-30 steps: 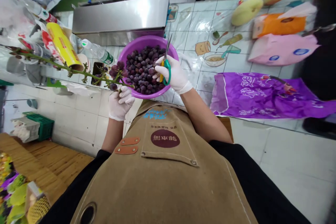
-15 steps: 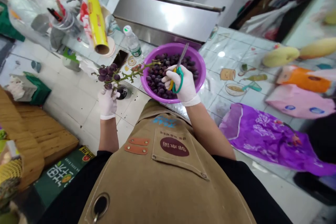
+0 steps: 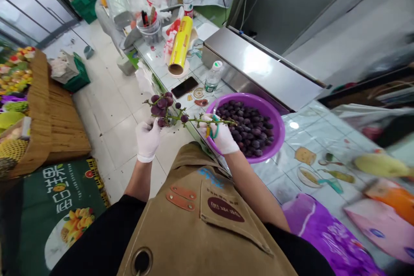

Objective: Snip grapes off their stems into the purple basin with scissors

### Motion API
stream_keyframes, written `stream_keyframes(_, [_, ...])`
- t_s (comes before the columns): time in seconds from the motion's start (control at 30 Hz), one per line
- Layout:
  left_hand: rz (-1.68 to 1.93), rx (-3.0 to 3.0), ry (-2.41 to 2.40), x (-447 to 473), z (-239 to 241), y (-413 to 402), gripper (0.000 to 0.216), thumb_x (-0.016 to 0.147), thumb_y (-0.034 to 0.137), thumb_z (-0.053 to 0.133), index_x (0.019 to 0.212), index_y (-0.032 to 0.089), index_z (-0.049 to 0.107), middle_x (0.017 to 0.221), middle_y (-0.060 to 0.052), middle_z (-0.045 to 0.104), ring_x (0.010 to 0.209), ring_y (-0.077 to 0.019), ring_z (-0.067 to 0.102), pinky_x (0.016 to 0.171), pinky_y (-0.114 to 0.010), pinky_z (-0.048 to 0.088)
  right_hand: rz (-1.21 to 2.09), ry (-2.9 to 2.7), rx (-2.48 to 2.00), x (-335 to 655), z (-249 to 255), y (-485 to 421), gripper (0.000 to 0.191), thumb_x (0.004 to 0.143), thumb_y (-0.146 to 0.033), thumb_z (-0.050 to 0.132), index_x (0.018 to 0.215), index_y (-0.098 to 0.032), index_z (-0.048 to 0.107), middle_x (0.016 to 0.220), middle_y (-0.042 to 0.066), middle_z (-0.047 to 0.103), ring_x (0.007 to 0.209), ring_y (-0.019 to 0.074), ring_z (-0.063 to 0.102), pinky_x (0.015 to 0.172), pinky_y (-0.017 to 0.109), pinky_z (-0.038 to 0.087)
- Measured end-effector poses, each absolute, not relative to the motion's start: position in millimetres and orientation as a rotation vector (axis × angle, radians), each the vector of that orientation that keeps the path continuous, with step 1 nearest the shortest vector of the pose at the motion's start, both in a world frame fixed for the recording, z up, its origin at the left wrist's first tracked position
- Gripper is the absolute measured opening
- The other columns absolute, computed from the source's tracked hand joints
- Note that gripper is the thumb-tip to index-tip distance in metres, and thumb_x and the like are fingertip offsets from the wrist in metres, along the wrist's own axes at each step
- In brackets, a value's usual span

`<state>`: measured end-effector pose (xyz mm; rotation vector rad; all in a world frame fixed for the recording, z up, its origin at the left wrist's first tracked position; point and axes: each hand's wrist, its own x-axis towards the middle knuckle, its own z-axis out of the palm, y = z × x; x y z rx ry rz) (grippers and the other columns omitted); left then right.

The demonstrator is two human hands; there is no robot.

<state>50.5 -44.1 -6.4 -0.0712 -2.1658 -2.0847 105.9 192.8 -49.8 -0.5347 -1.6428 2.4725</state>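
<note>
In the head view, my left hand (image 3: 147,140), in a white glove, is closed on a grape bunch (image 3: 162,103). Dark grapes cluster at its left end, while a mostly bare green stem reaches right, across my right hand and over the basin's edge. My right hand (image 3: 224,138), also gloved, grips scissors (image 3: 214,129) with green and yellow handles, close beside the stem. Their blades are partly hidden, and I cannot tell whether they touch it. Just beyond that hand stands a purple basin (image 3: 280,136) holding many loose dark grapes (image 3: 247,125).
Behind the basin lies a long metal box (image 3: 258,67). A small water bottle (image 3: 212,78), black phone (image 3: 184,87) and yellow film roll (image 3: 181,45) are on the tiled counter (image 3: 291,146). A purple bag (image 3: 323,233) lies to the right; a fruit stand (image 3: 64,129) is at left.
The view has turned left. My right hand with the scissors has come from over the basin's grapes to its left rim, beside the stem. My left hand still holds the bunch.
</note>
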Motion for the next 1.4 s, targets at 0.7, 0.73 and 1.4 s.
stream_keyframes(0.7, [-1.464,-1.125,-2.063,55.8,26.1,85.5,0.016,0.086,0.021,0.081,0.072,0.024,0.076,0.058,0.002,0.057,0.053,-0.0133,0.046,0.060,-0.032,0.040,2.006,-1.770,-0.705,277.2,62.3,209.2,0.049,0.099,-0.062,0.080,0.131,-0.027,0.072,0.104,0.008,0.081,0.080,0.0208,0.067,0.078,0.036,0.057])
stream_keyframes(0.73, [-1.429,-1.162,-2.058,53.6,25.5,86.7,0.016,0.086,0.021,0.082,0.071,0.024,0.076,0.057,0.002,0.056,0.053,-0.0141,0.046,0.060,-0.032,0.040,2.064,-1.763,-0.672,279.8,64.8,209.0,0.050,0.100,-0.064,0.079,0.132,-0.026,0.072,0.103,0.009,0.081,0.078,0.0207,0.067,0.076,0.036,0.057])
stream_keyframes(1.4, [-1.177,-1.812,-1.906,15.9,50.6,74.7,0.039,0.090,0.025,0.084,0.068,0.025,0.052,0.063,0.004,0.035,0.059,-0.0168,0.026,0.063,-0.038,0.018,3.115,-1.285,-0.435,252.5,82.0,193.2,0.081,0.100,-0.093,0.050,0.130,-0.018,0.065,0.089,0.008,0.082,0.046,0.0123,0.058,0.050,0.025,0.046])
